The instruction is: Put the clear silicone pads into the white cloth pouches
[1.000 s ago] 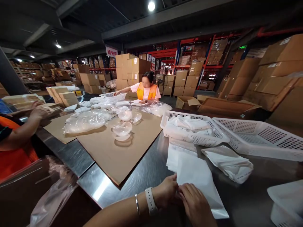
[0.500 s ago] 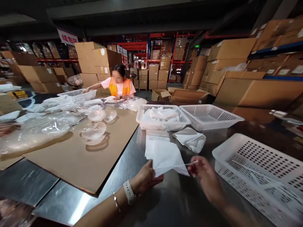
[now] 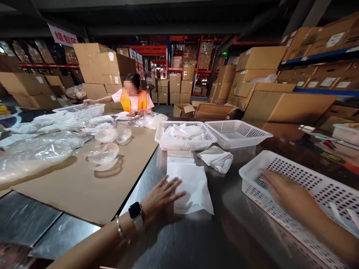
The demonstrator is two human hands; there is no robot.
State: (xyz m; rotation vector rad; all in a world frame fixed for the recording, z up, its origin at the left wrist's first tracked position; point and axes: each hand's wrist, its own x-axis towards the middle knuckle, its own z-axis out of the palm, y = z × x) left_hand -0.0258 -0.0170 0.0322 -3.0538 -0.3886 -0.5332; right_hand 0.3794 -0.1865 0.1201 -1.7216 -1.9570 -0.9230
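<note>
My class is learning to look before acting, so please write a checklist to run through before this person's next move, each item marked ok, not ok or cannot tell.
1. White bag spread out on the metal table: ok, slightly wrinkled.
2. Left hand open: ok, fingers spread at the bag's left edge.
3. Both hands at the bag: not ok, the right hand is at the near basket.
4. Right hand's grip free of objects: cannot tell, it is blurred.
5. Clear bowls away from the bag: ok, they sit on the cardboard.
6. Co-worker apart from these hands: ok, across the table.
</note>
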